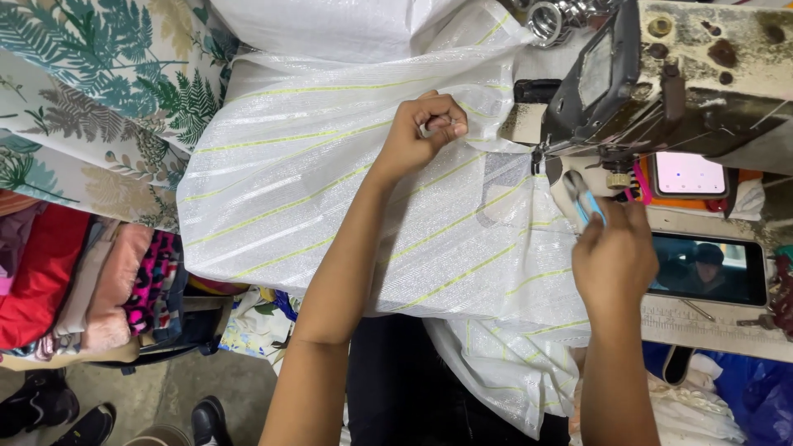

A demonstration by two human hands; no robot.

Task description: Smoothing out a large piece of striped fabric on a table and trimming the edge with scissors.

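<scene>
Fabric (330, 198), sheer white with shiny woven bands and thin yellow stripes, drapes over your lap and the sewing table. Your left hand (425, 132) bunches a fold in a closed fist; your right hand (613, 256) pinches small blue-handled snips (585, 201) beside the worn, rust-spotted sewing machine (686, 74).

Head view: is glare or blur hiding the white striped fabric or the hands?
Head view: even light, no harsh shadows; the white sheer fabric with yellow-green stripes glints but stays readable; left hand sharp; right hand and its blue-handled snips slightly soft.
</scene>
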